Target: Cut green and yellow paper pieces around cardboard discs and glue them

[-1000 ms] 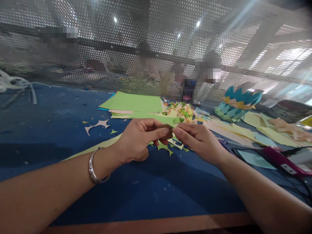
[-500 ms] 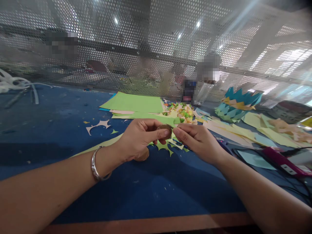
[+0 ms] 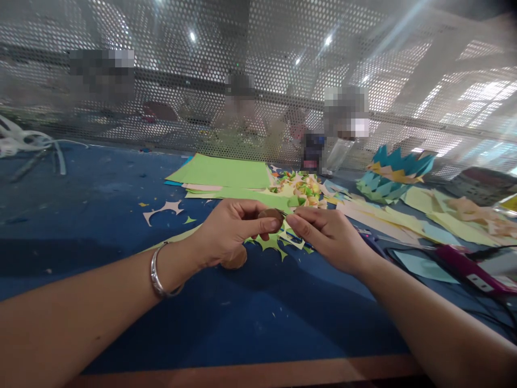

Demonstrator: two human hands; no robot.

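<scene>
A small round brown disc [image 3: 271,216] is pinched between the thumb and fingers of my left hand [image 3: 236,229]. Close by on its right, my right hand [image 3: 323,233] has thumb and forefinger pressed together at the disc's edge; a thin dark tip shows there, too small to name. Below my left hand a roll of brown tape [image 3: 235,258], or a similar round brown piece, lies on the blue table, partly covered by the hand. Behind the hands lie cut green paper scraps [image 3: 271,245] with scalloped edges.
Stacked green paper sheets [image 3: 220,171] lie behind my hands, beside a heap of small folded paper pieces [image 3: 302,186]. Zigzag-edged paper crowns [image 3: 393,172] stand at the right. A magenta power strip [image 3: 476,272] with cables lies right of my forearm. A perforated metal screen [image 3: 266,70] borders the back.
Both hands stay in nearly the same place. The disc in my left hand has turned slightly, and my right fingertips have shifted a little at its edge.
</scene>
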